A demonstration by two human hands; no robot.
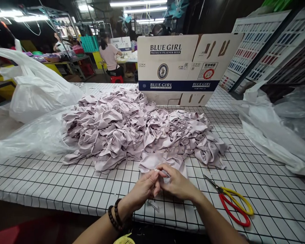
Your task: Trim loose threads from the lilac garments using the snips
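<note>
A big heap of pale mauve fabric pieces [132, 125] lies on the table with a white grid-pattern cloth [53, 183]. One mauve piece [155, 159] lies at the near edge of the heap, under my hands. My left hand [142, 189], with a dark bead bracelet on the wrist, pinches a small white bit at that piece's edge. Fingertip to fingertip with it, my right hand [178, 184] is closed on the same piece. A small clear item [152, 204] lies on the cloth just below my left hand.
Scissors with red and yellow handles [231, 200] lie right of my right hand. A BLUE GIRL cardboard box [183, 67] stands behind the heap. Clear plastic bags lie at the left [35, 91] and right [274, 132]. A person [109, 57] sits far back.
</note>
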